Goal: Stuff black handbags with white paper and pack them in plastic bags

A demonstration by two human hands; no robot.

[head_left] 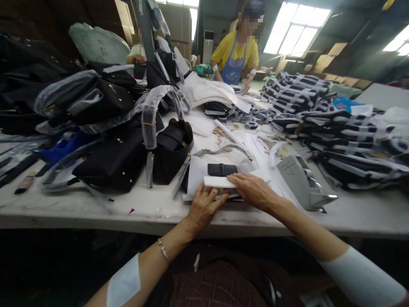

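Note:
At the near side of the table, a folded white wrapping sheet lies under my fingers. My left hand grips its near left edge, fingers bent against it. My right hand pinches the right end, thumb hidden. Just beyond the fold, a small black wallet-like piece lies flat on white sheeting. Beneath this is a dark bag, mostly covered, with a plastic-wrapped strap arching behind. To the right of my right hand stands a grey tape dispenser.
Black handbags with plastic-wrapped straps crowd the left. An open black bag stands closer in. Wrapped black straps are piled at the right. Across the table is a co-worker in a blue apron. Paper scraps lie mid-table.

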